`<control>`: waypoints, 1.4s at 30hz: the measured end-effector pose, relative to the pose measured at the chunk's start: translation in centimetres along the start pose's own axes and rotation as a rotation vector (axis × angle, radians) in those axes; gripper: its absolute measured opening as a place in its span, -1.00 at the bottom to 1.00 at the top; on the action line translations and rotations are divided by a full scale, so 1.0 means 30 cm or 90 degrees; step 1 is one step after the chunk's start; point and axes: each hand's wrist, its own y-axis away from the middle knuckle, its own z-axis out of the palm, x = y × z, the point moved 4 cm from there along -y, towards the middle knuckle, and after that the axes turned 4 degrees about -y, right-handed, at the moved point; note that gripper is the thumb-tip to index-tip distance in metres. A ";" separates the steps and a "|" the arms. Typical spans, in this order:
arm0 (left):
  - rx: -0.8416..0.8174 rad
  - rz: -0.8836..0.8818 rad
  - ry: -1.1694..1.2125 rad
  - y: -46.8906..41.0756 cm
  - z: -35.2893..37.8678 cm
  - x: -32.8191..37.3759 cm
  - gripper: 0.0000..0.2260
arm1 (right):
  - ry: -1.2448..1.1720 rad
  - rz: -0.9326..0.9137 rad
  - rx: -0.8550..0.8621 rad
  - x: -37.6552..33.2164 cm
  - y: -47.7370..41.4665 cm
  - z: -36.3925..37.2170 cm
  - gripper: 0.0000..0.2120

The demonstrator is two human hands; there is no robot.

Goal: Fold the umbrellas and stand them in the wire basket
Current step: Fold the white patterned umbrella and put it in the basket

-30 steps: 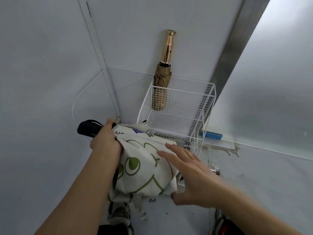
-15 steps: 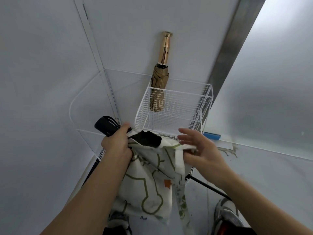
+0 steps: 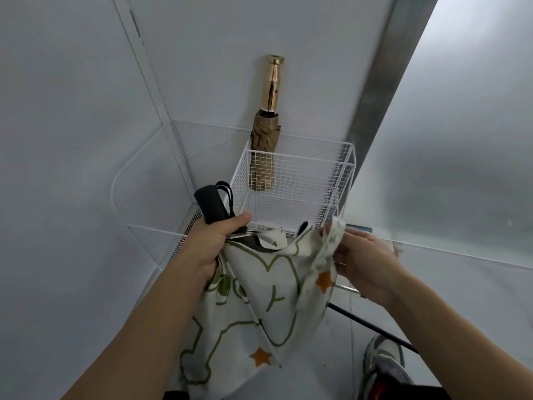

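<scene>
A white umbrella (image 3: 259, 301) with green outlines and orange stars hangs loose below my hands, unfolded cloth drooping. My left hand (image 3: 210, 243) is shut around its neck just under the black handle (image 3: 210, 207), which points up and left. My right hand (image 3: 360, 261) pinches the cloth's edge and strap at the right. Just beyond stands the white wire basket (image 3: 343, 180) in the corner. A folded tan umbrella (image 3: 264, 157) with a gold handle stands upright in the basket's back left, leaning on the wall.
White walls close in on the left and behind the basket. A grey metal post (image 3: 380, 67) runs up on the right. A thin black rod (image 3: 372, 327) lies across the floor near my shoe (image 3: 383, 362). A blue object (image 3: 359, 227) sits by the basket's right side.
The umbrella has swung from lying across to hanging down, handle raised toward the basket. My right hand went from flat on the cloth to pinching its edge and drawing it rightward.
</scene>
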 end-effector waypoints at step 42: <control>-0.153 0.199 -0.093 0.064 0.030 0.078 -0.63 | 0.375 -0.111 -0.162 0.038 -0.006 0.062 -0.76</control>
